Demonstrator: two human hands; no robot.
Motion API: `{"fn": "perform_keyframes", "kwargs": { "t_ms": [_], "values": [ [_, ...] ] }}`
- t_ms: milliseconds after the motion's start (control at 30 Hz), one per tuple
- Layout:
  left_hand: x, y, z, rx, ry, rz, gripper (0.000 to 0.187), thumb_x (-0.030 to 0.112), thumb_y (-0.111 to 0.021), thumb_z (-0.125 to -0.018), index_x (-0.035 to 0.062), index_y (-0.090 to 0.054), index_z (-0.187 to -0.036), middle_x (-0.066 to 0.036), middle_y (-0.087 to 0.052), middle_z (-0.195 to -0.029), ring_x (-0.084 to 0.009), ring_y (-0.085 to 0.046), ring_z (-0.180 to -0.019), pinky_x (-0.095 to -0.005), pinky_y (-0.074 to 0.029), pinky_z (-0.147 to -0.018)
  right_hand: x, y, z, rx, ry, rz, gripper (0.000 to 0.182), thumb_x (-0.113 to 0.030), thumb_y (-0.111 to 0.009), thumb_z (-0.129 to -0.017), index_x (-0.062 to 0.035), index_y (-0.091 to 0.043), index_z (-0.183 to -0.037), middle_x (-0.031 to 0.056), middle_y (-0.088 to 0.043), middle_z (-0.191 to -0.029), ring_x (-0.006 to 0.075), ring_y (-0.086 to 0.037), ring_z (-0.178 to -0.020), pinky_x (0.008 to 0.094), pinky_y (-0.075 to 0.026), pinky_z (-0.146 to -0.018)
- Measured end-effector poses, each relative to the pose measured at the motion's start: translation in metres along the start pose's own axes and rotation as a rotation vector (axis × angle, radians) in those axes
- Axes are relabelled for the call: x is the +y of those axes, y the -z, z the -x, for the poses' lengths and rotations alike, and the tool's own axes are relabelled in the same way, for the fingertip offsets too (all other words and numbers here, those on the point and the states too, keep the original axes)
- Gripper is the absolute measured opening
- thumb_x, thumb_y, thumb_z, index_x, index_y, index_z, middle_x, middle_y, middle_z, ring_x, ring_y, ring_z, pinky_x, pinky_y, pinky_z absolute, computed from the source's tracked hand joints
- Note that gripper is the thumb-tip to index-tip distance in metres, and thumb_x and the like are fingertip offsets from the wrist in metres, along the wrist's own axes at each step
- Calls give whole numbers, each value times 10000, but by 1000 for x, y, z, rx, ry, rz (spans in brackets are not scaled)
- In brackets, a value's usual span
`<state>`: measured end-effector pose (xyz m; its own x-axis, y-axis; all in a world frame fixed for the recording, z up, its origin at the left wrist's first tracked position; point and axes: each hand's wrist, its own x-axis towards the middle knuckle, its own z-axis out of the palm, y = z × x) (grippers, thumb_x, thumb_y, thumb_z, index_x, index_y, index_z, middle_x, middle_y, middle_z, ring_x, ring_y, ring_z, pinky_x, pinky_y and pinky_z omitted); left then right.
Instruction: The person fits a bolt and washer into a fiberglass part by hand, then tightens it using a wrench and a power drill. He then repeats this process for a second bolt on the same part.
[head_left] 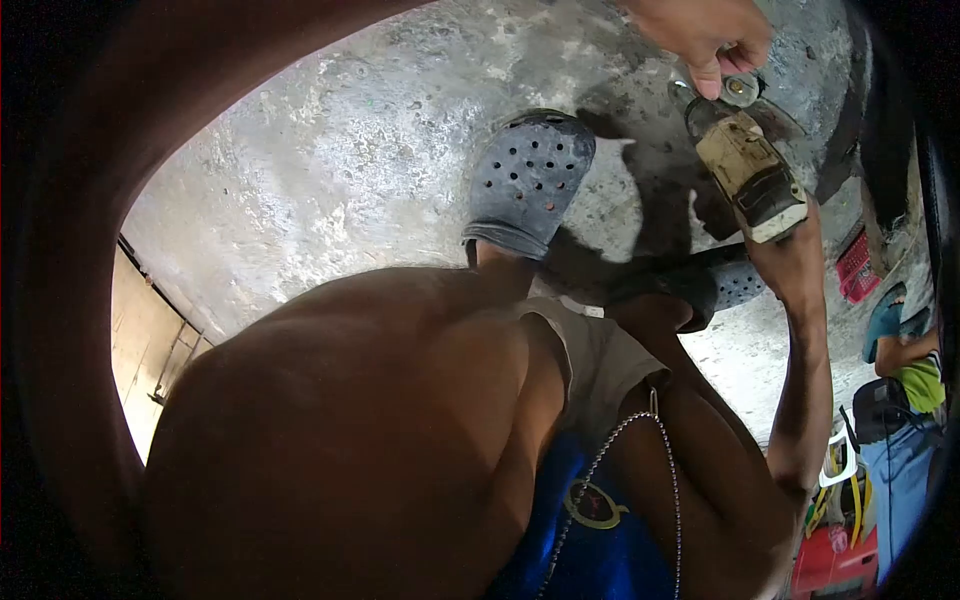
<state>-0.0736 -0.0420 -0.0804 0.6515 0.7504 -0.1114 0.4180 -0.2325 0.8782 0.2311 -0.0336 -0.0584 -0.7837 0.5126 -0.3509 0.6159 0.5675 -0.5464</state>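
Note:
My right hand [795, 225] is wrapped round the rear of a worn angle grinder [745, 165] with a dirty cream and black body. The grinder points away from me, its round metal head [741, 89] at the far end. At that head my left hand [712, 45] reaches in from the top edge, fingers curled and thumb pointing down. Its thumb tip meets the edge of the head. Whether anything small sits between those fingers I cannot make out. A thin curved rim shows beside the head, partly blurred.
Grey clogs [533, 172] are on my feet on the rough concrete floor [370, 150]. A beaded chain [672, 455] hangs near my lap. At the right are a red plastic basket [856, 266], another person's foot [885, 315], a white chair [842, 455] and a red object [835, 565].

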Motion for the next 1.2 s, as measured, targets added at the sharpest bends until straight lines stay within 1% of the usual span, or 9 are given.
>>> {"fn": "perform_keyframes", "kwargs": {
  "t_ms": [67, 133, 367, 433, 533, 767, 833, 933, 1200],
  "values": [
    [-7, 0, -3, -49, -18, -74, 276, 181, -802, -716, 36, -578, -645, -122, -595, -613, -256, -551, -587, -422, -428, -577, -7, 0, -2, 5, -13, 22, 349, -64, -750, -761, 35, -637, -1076, 175, -684, -984, 289, -673, -898, 353, -516, -794],
    [-8, 0, -3, -42, -35, -77, 259, 176, -798, -714, 39, -586, -653, -121, -599, -616, -255, -554, -588, -420, -429, -576, -24, 6, -7, -90, -177, 85, 757, -53, -789, -653, -16, -497, -1350, 217, -597, -1196, 372, -568, -1131, 420, -447, -980],
    [-20, -7, -6, -22, -44, -37, 205, 159, -791, -686, 54, -615, -665, -117, -627, -636, -254, -573, -591, -415, -441, -562, -10, 8, -24, -174, -70, 142, 779, -72, -812, -620, -12, -507, -1334, 226, -641, -1147, 386, -610, -1077, 426, -479, -944],
    [-17, -9, -7, -30, -26, -30, 200, 156, -791, -683, 56, -619, -664, -114, -629, -634, -254, -579, -592, -415, -445, -561, -20, 12, -26, -165, -21, 215, 645, -92, -774, -692, 23, -538, -1282, 239, -642, -1160, 379, -619, -1093, 399, -481, -933],
    [-16, -11, -7, -23, -21, -43, 195, 153, -794, -677, 58, -624, -663, -110, -632, -630, -257, -587, -593, -415, -451, -562, -53, 23, -39, -265, -126, 144, 641, -92, -764, -697, 26, -536, -1284, 238, -642, -1160, 392, -615, -1089, 398, -481, -934],
    [-17, -11, -5, -6, -54, -56, 210, 147, -797, -671, 51, -611, -654, -115, -638, -641, -269, -590, -599, -416, -451, -566, -18, 8, -25, -178, -41, 196, 622, -99, -761, -708, 22, -547, -1279, 249, -640, -1153, 383, -623, -1081, 400, -486, -925],
    [-12, -9, -2, 3, -44, -63, 215, 147, -796, -672, 49, -606, -651, -116, -635, -639, -268, -590, -600, -418, -447, -565, -24, 6, -25, -163, -39, 70, 760, -110, -828, -603, 7, -529, -1292, 246, -656, -1076, 412, -631, -1002, 446, -508, -867],
    [-12, -10, -1, 5, -41, -52, 224, 148, -795, -675, 46, -598, -647, -117, -630, -635, -265, -589, -602, -422, -441, -564, -21, 2, -21, -183, -106, 75, 784, -116, -835, -595, 25, -518, -1297, 249, -654, -1077, 406, -633, -1003, 445, -507, -869],
    [-11, -11, 3, -9, -66, -9, 205, 137, -786, -688, 43, -605, -673, -118, -635, -654, -270, -600, -631, -424, -448, -580, -25, 8, -16, -114, -38, 63, 676, -82, -811, -605, 41, -568, -1224, 249, -680, -988, 392, -669, -945, 416, -527, -825]
  ]
}}
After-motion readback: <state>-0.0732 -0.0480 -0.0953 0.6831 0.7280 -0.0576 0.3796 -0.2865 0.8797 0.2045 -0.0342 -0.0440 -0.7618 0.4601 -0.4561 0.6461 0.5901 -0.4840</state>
